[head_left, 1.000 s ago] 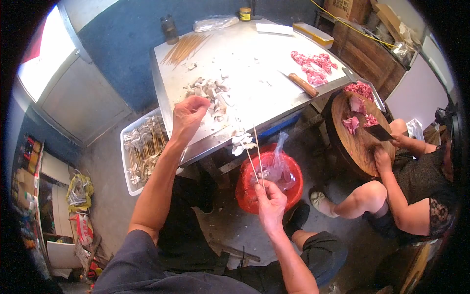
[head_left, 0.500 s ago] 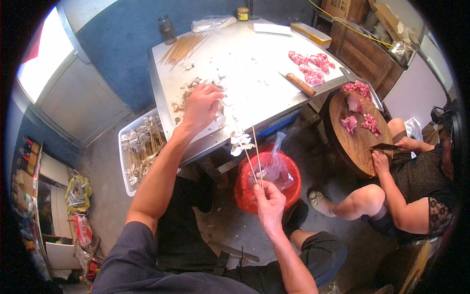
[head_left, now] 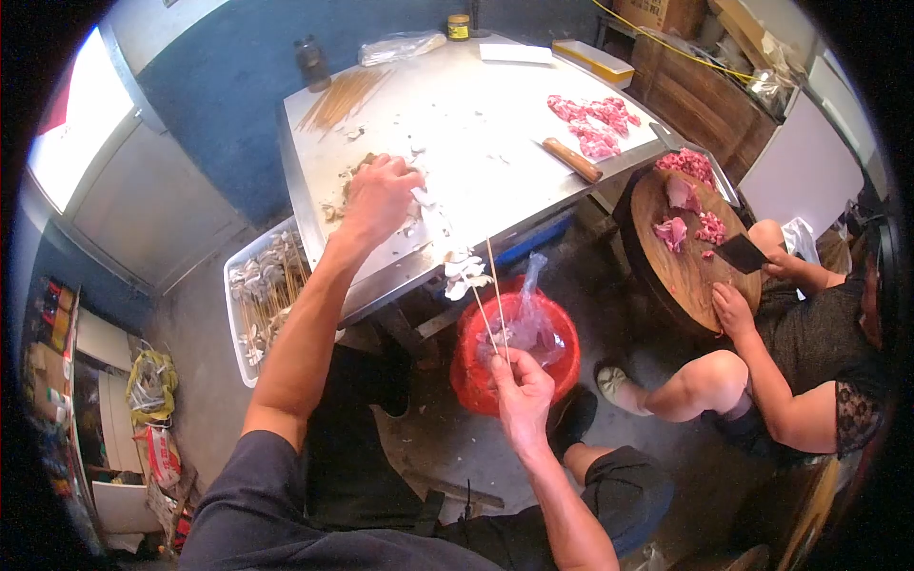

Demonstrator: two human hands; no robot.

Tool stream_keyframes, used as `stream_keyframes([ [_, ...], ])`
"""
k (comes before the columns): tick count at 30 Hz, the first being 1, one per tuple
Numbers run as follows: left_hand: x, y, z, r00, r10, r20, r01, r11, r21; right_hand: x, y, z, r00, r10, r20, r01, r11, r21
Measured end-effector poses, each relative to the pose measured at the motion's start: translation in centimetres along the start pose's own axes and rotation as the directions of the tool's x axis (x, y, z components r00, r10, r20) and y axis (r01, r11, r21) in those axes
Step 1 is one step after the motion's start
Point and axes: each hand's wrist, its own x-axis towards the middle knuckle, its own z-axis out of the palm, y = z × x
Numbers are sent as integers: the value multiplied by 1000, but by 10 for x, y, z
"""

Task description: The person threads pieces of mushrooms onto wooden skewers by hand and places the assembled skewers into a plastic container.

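Observation:
My left hand [head_left: 381, 195] is curled over a pile of mushroom scraps at the near left of the white-topped table [head_left: 447, 105]. A pale mushroom piece [head_left: 422, 196] shows at its fingertips. Below the table edge, my right hand [head_left: 524, 395] pinches the lower ends of two thin wooden skewers [head_left: 496, 290]. White mushroom pieces [head_left: 465, 273] are threaded near the top of one skewer; the other looks bare. Beneath them stands a red bucket [head_left: 466, 366] with a clear plastic bag [head_left: 539, 328] in it.
A white tray [head_left: 234, 314] of filled skewers stands left. On the table lie loose skewers [head_left: 347, 98], raw meat [head_left: 595, 122] and a wooden-handled knife [head_left: 573, 160]. At right, another person's hand holds a cleaver [head_left: 741, 255] over a round chopping block [head_left: 657, 257].
My left hand has shifted slightly left and its fingers have turned down into the scraps. My right hand keeps its hold on the skewers. The other person's cleaver has lifted.

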Motion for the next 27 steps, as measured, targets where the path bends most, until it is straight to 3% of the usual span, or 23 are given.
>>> stream_keyframes([
  [5, 5, 10, -1, 1000, 20, -14, -21, 999, -38, -1, 7, -1, 1000, -10, -2, 10, 1000, -12],
  [8, 8, 9, 9, 989, 133, -59, -134, 991, -12, -1, 7, -3, 1000, -17, -7, 17, 1000, -19],
  [10, 6, 6, 11, 988, 128, 84, -134, 988, 73, -1, 8, -4, 1000, -19, -2, 19, 999, -25],
  [13, 7, 2, 10, 986, 106, 132, -115, 991, 62, 0, 11, -5, 999, -43, -30, 41, 998, -50],
  [17, 8, 5, 3, 984, 158, 76, -164, 983, 83, 0, 10, -6, 999, -31, -22, 30, 998, -58],
  [20, 9, 6, -9, 986, 164, -38, -163, 986, 12, 0, 9, -6, 999, -45, -23, 44, 998, -45],
  [22, 9, 8, -19, 978, 99, -186, -134, 973, -187, 1, 9, -5, 998, -53, -21, 52, 998, -46],
  [26, 4, 10, -24, 979, -56, -195, -5, 954, -301, 0, 7, -4, 1000, -21, -12, 20, 998, -57],
  [27, 1, 12, -22, 973, -171, -152, 88, 892, -443, 0, 8, -4, 1000, -23, -9, 22, 997, -72],
])
